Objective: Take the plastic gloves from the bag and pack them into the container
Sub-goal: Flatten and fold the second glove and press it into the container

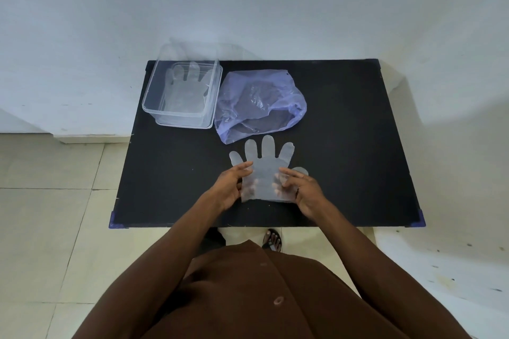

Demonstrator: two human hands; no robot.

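Note:
A clear plastic glove [265, 166] is spread flat over the black table [344, 146], fingers pointing away from me. My left hand [230, 187] grips its left cuff side and my right hand [301, 191] grips its right cuff side, fingertips showing through the film. A crumpled bluish plastic bag [259, 103] lies just beyond the glove. At the table's far left corner stands a clear rectangular container [183, 93] with at least one clear glove [184, 82] lying flat inside it.
The table stands against a white wall. Pale floor tiles surround it on the left and right. My brown garment and a sandalled foot [272, 241] show below the table's near edge.

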